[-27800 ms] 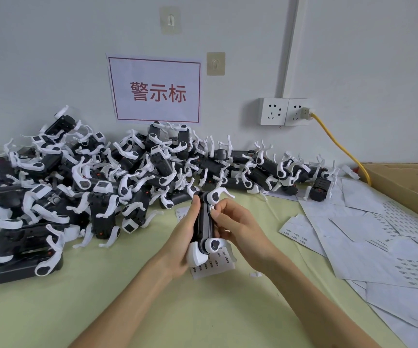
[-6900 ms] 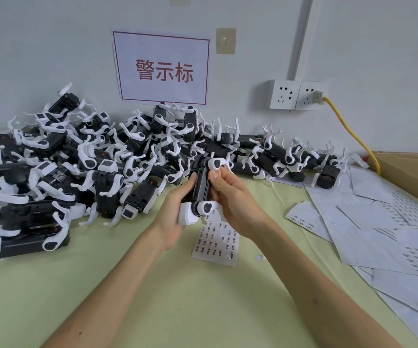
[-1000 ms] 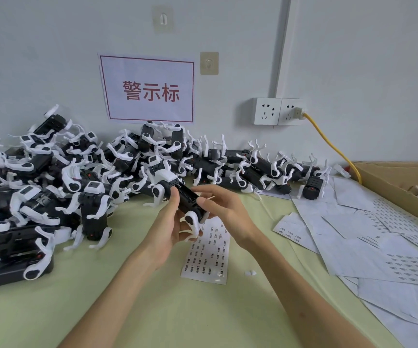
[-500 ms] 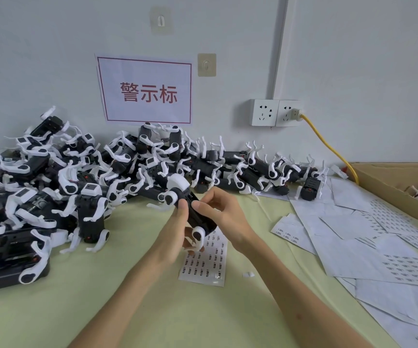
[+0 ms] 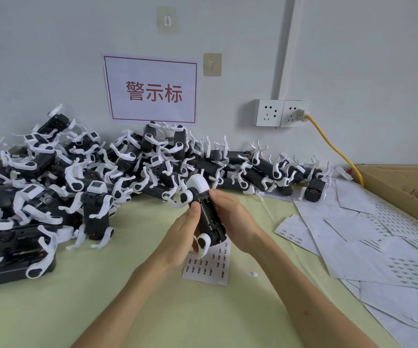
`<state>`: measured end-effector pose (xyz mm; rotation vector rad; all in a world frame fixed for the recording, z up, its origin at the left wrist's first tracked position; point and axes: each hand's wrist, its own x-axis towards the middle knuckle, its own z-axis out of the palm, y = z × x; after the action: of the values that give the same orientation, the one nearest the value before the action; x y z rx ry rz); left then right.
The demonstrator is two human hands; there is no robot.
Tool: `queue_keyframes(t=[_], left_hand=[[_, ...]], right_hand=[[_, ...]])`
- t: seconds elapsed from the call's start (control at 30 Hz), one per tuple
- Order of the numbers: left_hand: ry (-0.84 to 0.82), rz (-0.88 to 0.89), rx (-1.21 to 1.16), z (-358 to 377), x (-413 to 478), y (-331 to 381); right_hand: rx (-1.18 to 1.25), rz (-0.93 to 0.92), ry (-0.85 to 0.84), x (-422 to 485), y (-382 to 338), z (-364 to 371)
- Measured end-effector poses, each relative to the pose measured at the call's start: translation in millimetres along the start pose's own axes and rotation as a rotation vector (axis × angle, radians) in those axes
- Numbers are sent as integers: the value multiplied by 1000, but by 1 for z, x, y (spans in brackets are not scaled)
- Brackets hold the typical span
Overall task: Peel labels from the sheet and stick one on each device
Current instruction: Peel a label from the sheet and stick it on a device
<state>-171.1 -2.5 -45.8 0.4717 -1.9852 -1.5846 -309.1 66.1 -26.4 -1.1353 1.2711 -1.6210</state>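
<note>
Small assembly workshop: heap of identical black-and-white plastic devices (image 5: pixel 132 169) on pale green bench (image 5: pixel 52 312), red-lettered paper wall sign (image 5: pixel 152 91), cardboard box (image 5: pixel 401 187) w/ more units.

A pile of devices (image 5: pixel 127 172) lies left and behind the hands (image 5: pixel 238 219); a label sheet (image 5: pixel 210 267) lies beneath them, loose sheets (image 5: pixel 378 247) right.

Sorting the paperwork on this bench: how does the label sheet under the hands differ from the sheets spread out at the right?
The label sheet is one small single piece lying flat on the green table, partly hidden by the held device. The sheets at the right are many, larger, and overlap in a loose pile toward the cardboard box. Both are white paper printed with rows of small dark marks.
</note>
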Motion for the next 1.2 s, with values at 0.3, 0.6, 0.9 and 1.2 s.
queue_keyframes(t=[0.3, 0.6, 0.9, 1.2], left_hand=[[226, -55, -343, -13, 10, 8], [266, -50, 49, -19, 14, 1], [-66, -111, 1093, -9, 11, -31], [-163, -44, 526, 1, 7, -13]], right_hand=[[-146, -80, -4, -1, -1, 5], [-370, -203, 221, 2, 4, 0], [-333, -133, 610, 5, 4, -26], [-555, -115, 488, 5, 10, -13]])
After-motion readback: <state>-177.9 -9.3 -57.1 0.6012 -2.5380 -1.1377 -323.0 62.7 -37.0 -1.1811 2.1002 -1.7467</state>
